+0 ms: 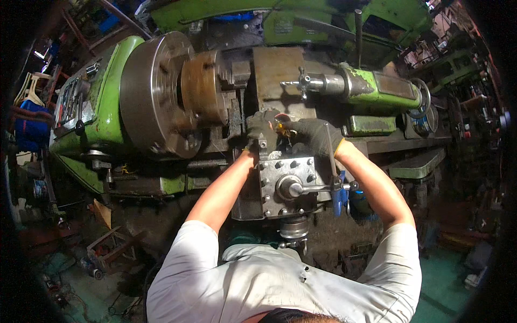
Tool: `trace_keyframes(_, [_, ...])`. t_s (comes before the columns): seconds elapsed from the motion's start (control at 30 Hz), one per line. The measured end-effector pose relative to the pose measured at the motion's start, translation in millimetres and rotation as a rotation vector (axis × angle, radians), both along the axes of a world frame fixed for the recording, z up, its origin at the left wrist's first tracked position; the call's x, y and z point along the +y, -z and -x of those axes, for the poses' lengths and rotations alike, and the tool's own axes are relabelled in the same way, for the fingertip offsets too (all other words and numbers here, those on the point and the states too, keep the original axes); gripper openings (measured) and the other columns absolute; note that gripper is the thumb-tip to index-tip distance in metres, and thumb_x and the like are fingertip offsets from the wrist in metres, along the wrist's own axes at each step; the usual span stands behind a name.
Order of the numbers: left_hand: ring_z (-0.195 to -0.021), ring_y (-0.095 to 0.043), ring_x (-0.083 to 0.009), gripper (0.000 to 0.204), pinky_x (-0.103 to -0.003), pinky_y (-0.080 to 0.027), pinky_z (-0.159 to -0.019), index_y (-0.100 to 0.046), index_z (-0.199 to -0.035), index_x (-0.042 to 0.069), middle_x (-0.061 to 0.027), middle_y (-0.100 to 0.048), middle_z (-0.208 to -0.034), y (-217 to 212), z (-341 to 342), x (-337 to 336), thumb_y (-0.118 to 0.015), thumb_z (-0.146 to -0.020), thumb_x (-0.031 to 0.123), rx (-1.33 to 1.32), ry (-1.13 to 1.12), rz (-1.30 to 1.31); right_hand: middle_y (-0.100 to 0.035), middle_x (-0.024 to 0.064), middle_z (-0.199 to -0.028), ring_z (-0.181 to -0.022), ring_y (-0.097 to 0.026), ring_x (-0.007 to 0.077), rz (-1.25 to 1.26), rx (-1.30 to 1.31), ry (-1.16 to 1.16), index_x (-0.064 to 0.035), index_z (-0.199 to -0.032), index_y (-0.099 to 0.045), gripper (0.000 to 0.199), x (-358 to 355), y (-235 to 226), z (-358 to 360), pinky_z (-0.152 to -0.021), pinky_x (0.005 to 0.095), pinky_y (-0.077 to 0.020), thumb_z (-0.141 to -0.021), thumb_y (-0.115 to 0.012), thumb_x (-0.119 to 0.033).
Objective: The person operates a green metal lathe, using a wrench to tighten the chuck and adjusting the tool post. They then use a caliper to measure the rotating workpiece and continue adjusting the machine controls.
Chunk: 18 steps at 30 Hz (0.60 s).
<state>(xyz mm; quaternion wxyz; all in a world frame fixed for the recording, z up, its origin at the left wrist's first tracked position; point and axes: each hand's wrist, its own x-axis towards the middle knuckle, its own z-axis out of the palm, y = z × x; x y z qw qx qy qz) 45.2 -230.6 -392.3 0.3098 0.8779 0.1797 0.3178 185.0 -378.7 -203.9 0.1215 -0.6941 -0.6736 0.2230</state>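
Note:
My hands, both in dark grey gloves, are close together just beyond the lathe's square tool post [288,188]. My left hand [262,129] is closed beside the cutting tool holder [263,145] at the post's far left corner. My right hand [318,134] is curled in from the right, next to an upright thin bar [329,153]. Between the hands shows a small yellow and orange thing [280,127], too blurred to name. What the fingers grip is hidden. To the left is a brown cylindrical workpiece [202,89] in the large chuck [156,94], both blurred.
A green tailstock [382,89] with a drill chuck [304,84] stands at the right, its handwheel [424,98] at the end. The green headstock [110,102] is at the left. A lever [323,188] juts right from the tool post. A wooden frame [113,247] lies on the floor.

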Motion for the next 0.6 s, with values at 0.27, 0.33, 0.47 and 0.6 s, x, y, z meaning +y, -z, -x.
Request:
trace_keyframes(0.27, [-0.085,-0.065,-0.0413,0.040,-0.055,-0.049,-0.073,-0.056,-0.134,0.007,-0.0222,-0.068,-0.097,-4,-2,9,-0.048,-0.095,0.010,0.346,-0.091,-0.179,-0.073,0.0151,-0.096,-0.090,-0.071,0.0385,-0.121,-0.179,0.041,-0.0173,-0.128,-0.069,0.052,15,-2,15,-0.077,0.0471,-0.0552,-0.082,-0.080,-0.039])
trace_keyframes(0.33, [-0.078,-0.067,-0.0403,0.039,-0.054,-0.049,-0.066,-0.055,-0.133,0.006,-0.0217,-0.068,-0.086,-51,6,9,-0.051,-0.094,0.011,0.250,-0.067,0.067,-0.074,0.0141,-0.095,-0.089,-0.071,0.0381,-0.106,-0.201,0.068,-0.0150,-0.126,-0.069,0.052,15,-1,17,-0.076,0.0469,-0.0550,-0.082,-0.080,-0.039])
trace_keyframes(0.47, [-0.074,-0.067,-0.0406,0.036,-0.054,-0.050,-0.061,-0.053,-0.128,0.004,-0.0225,-0.066,-0.081,-41,9,12,-0.054,-0.093,0.012,0.324,-0.133,-0.117,-0.073,0.0151,-0.098,-0.090,-0.071,0.0388,-0.222,-0.014,0.065,-0.0138,-0.128,-0.067,0.056,13,-7,20,-0.077,0.0474,-0.0552,-0.080,-0.081,-0.039])
trace_keyframes(0.6, [-0.073,-0.066,-0.0421,0.036,-0.055,-0.050,-0.062,-0.052,-0.128,0.003,-0.0219,-0.066,-0.082,-42,10,14,-0.054,-0.092,0.011,0.337,-0.108,-0.146,-0.073,0.0160,-0.099,-0.091,-0.071,0.0387,-0.221,-0.078,0.126,-0.0144,-0.130,-0.066,0.063,16,-6,29,-0.077,0.0475,-0.0550,-0.076,-0.084,-0.041])
